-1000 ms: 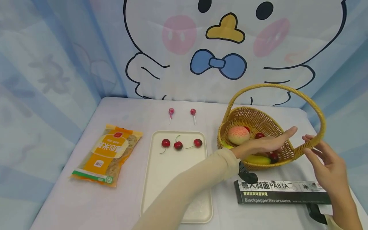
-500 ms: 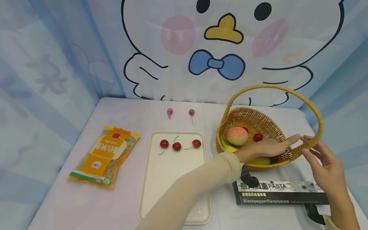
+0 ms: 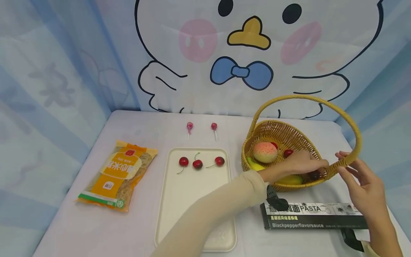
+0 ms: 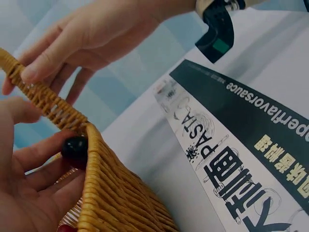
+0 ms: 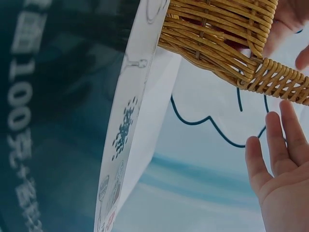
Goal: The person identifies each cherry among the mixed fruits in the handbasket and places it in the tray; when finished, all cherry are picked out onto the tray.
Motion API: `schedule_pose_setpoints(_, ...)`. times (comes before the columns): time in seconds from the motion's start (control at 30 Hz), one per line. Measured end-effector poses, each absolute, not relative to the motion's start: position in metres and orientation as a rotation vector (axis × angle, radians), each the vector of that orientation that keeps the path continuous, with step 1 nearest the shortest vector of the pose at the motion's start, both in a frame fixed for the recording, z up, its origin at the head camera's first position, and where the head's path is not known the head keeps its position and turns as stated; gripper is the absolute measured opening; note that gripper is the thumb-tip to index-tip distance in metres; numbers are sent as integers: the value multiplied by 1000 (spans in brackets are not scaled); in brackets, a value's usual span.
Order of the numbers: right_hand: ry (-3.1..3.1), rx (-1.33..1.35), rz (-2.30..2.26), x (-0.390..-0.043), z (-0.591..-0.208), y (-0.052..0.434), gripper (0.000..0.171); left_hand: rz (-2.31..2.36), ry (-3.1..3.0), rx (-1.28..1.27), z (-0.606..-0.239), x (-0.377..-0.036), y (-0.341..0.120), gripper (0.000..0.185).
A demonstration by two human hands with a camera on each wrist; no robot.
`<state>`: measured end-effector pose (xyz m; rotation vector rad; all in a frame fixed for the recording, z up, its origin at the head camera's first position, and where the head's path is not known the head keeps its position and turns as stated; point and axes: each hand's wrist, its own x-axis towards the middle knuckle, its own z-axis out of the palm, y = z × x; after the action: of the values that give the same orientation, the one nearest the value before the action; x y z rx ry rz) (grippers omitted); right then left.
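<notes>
A yellow woven basket (image 3: 282,142) is seen on the right side of the bench (image 3: 144,121), with a tall round handle (image 3: 353,128) over it. The left hand (image 3: 302,165) is reached into the basket, and a dark cherry (image 4: 75,150) is pinched by its curled fingers (image 4: 43,154) just inside the near rim. The same cherry is seen in the head view (image 3: 314,175), low in the basket by the right end of the rim. The right hand (image 3: 363,185) is held at the spot where the handle meets the rim, and the handle is touched by its fingertips (image 3: 341,155); the fingers are spread and loose, and nothing is gripped by them. A pink peach (image 3: 265,152), a red cherry (image 3: 288,152) and a yellow banana (image 3: 290,179) are also seen in the basket. A black pasta box (image 3: 314,216) is laid flat on the bench just in front of the basket. A cream tray (image 3: 192,214) is set in the middle of the bench, and three cherries (image 3: 197,163) are laid in a row near its far end. Two lollipops (image 3: 190,126) are laid behind the tray. A yellow bag of noodles (image 3: 117,175) is laid well to the left of the tray.
</notes>
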<state>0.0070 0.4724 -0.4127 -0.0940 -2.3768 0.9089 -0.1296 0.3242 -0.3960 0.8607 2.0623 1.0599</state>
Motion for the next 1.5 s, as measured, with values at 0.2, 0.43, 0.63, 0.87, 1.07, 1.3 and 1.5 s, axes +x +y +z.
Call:
schedule_pose_setpoints(0.2,-2382,-120,929,6,-415,471,49,1121,2066,1117,-388,-134,297,18)
schedule_pose_setpoints(0.43,-2387,-142,930,7,-417,471,48,995,2210,1498,-387,-136,257,24)
schedule_pose_setpoints(0.63,-2378,-117,928,7,-417,473,48,945,2276,1622,-389,-135,223,27)
schedule_pose_setpoints(0.87,-2355,-77,928,7,-417,473,48,1016,2312,1611,-394,-136,202,28)
schedule_pose_setpoints(1.07,-2351,-88,918,6,-418,473,49,1066,2359,1631,-396,-136,183,27)
schedule_pose_setpoints(1.3,-2378,-178,907,6,-417,470,48,1240,2342,1599,-397,-135,159,25)
schedule_pose_setpoints(1.5,-2391,-208,913,6,-418,468,49,1388,2309,1515,-396,-134,139,24)
